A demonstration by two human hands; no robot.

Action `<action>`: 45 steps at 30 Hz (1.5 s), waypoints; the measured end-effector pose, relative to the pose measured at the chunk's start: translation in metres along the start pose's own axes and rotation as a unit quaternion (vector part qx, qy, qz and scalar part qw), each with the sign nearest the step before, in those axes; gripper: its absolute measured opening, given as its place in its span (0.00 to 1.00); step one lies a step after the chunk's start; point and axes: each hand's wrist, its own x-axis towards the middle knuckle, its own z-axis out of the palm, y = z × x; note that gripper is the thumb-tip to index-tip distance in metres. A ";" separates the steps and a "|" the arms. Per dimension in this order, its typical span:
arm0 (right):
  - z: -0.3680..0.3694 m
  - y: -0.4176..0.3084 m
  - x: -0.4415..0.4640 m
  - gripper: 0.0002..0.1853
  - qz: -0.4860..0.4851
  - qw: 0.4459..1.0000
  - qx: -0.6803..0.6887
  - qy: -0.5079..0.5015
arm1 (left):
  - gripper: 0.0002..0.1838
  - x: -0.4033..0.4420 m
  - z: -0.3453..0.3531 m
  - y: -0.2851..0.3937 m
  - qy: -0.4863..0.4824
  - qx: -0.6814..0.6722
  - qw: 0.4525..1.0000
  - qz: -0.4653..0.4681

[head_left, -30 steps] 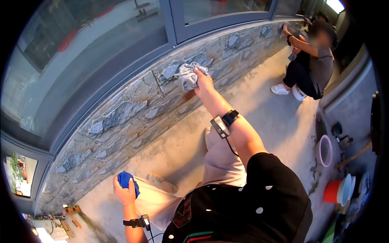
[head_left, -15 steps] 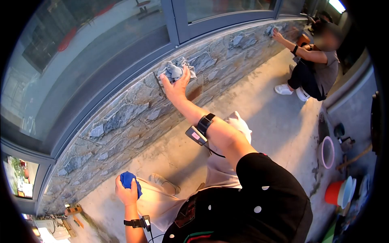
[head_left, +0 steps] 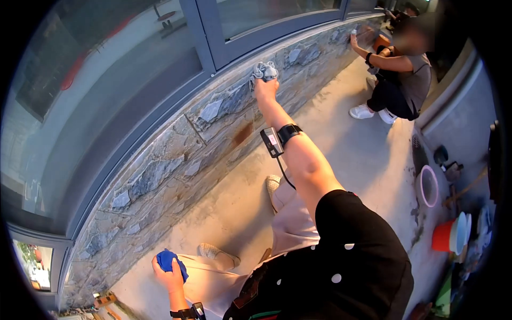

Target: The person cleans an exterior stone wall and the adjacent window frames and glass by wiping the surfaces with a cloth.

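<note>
A crumpled grey cloth point(head_left: 263, 72) is gripped in my right hand point(head_left: 266, 87), pressed against the upper part of a stone-faced wall point(head_left: 160, 154) below the window frame. My right arm is stretched far forward, with a black strap and small device on the wrist. Close to my left knee, my left hand point(head_left: 169, 276) is closed around a bunched blue cloth point(head_left: 172, 263). That hand is apart from the wall. A brownish patch point(head_left: 242, 135) shows on the stones below and left of the grey cloth.
Another person point(head_left: 408, 69) squats further along the wall, one hand on the stones. At the right stand a pink basin point(head_left: 428, 185), a red bucket point(head_left: 442, 236) and other containers. A window with a grey frame point(head_left: 207, 37) runs above the wall.
My right hand has slid the grey cloth along the wall, forward and to the right. My right foot now shows beside my leg. The left hand keeps hold of the blue cloth.
</note>
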 end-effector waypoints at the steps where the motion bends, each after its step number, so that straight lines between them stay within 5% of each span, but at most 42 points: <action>1: -0.002 0.000 0.003 0.35 0.024 1.000 -0.002 -0.021 | 0.29 0.001 0.001 -0.002 -0.006 -0.008 1.000 0.008; 6: 0.007 0.021 -0.029 0.31 -0.052 0.998 -0.005 -0.044 | 0.30 0.006 -0.002 0.016 -0.019 -0.017 1.000 -0.010; 15: 0.037 0.046 -0.227 0.36 -0.069 0.987 0.039 -0.140 | 0.29 0.012 0.013 0.034 -0.029 0.009 0.999 0.029; 18: 0.037 0.037 -0.216 0.34 -0.010 0.986 0.055 -0.158 | 0.28 0.011 0.011 0.041 -0.041 0.006 0.999 0.032; 21: 0.037 0.015 -0.155 0.34 0.022 0.991 0.120 -0.060 | 0.28 0.005 0.006 0.034 -0.031 0.007 0.999 0.036; 24: 0.015 -0.023 -0.103 0.39 0.037 0.996 0.074 -0.028 | 0.29 -0.001 -0.002 0.027 -0.016 -0.005 0.999 0.039; 26: 0.025 -0.008 -0.091 0.34 0.008 0.999 0.008 0.031 | 0.29 -0.003 -0.008 0.027 -0.011 -0.011 0.999 0.040; 31: 0.039 0.015 -0.180 0.40 -0.025 0.986 0.045 -0.158 | 0.30 -0.005 -0.011 0.028 -0.041 0.044 0.995 0.082; 34: 0.034 0.022 -0.212 0.34 -0.040 0.966 0.080 -0.243 | 0.29 -0.001 -0.014 0.023 -0.069 0.021 0.995 0.068; 37: 0.044 0.025 -0.220 0.22 -0.016 0.966 0.135 -0.219 | 0.29 0.010 -0.010 0.017 -0.089 -0.013 0.990 0.112; 45: 0.018 -0.024 -0.229 0.22 0.090 0.949 0.152 -0.262 | 0.28 0.041 0.000 0.000 -0.149 -0.094 0.975 0.134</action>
